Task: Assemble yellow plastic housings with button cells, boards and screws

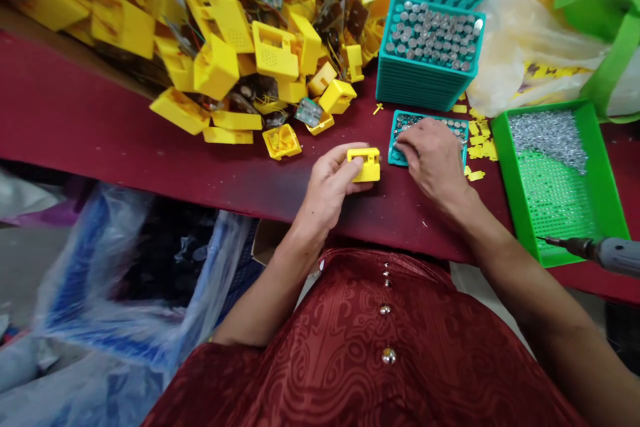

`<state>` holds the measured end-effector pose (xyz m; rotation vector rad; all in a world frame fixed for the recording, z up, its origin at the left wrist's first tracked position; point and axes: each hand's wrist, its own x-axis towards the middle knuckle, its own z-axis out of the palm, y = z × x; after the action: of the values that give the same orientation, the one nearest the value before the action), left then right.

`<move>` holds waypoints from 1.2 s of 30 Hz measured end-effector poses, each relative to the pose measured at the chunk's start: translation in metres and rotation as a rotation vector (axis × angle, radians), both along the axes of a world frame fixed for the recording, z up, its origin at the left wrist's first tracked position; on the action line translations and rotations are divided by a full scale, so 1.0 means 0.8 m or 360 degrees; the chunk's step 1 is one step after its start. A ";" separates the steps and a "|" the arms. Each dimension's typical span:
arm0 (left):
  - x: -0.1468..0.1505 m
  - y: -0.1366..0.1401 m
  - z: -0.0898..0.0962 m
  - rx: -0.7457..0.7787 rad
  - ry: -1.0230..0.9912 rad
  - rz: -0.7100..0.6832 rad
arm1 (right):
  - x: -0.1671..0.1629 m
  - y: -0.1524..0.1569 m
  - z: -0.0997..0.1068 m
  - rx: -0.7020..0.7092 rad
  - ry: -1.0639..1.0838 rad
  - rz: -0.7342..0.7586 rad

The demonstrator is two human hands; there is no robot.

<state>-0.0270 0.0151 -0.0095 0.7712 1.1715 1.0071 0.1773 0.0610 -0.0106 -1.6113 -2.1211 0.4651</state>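
A small yellow plastic housing (369, 171) is held in my left hand (331, 181), the thumb resting across its near side. My right hand (434, 155) reaches over a shallow teal tray (399, 158) of small round silvery parts (453, 125). Its thumb and forefinger are pinched together at the tray's left part; whatever lies between the fingertips is hidden. Flat yellow pieces (481, 147) are scattered just right of that tray. A small yellow piece (379, 109) lies behind it, to the left.
Many yellow housings (216, 68) with wires and circuit boards are heaped at the back left. Stacked teal trays (420, 83) of silvery parts stand behind. At right are a green bin (515, 190) of small metal pieces and a screwdriver (607, 255). A plastic-lined blue crate (107, 310) sits below left.
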 end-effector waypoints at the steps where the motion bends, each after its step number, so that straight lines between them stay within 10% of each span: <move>1: -0.001 0.000 -0.001 0.0012 0.0008 0.0003 | -0.004 0.003 -0.003 -0.0015 -0.0038 0.0007; 25: 0.051 -0.012 -0.004 0.0151 -0.0212 -0.0194 | -0.021 -0.067 0.025 0.0076 0.0887 -0.0324; 36: 0.062 -0.025 -0.008 0.0551 0.0601 -0.0147 | -0.007 -0.067 0.030 0.0058 0.0632 -0.0259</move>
<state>0.0228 -0.0047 -0.0163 1.3228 1.2810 1.0272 0.1717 0.0071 0.0132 -1.5099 -1.6832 0.6292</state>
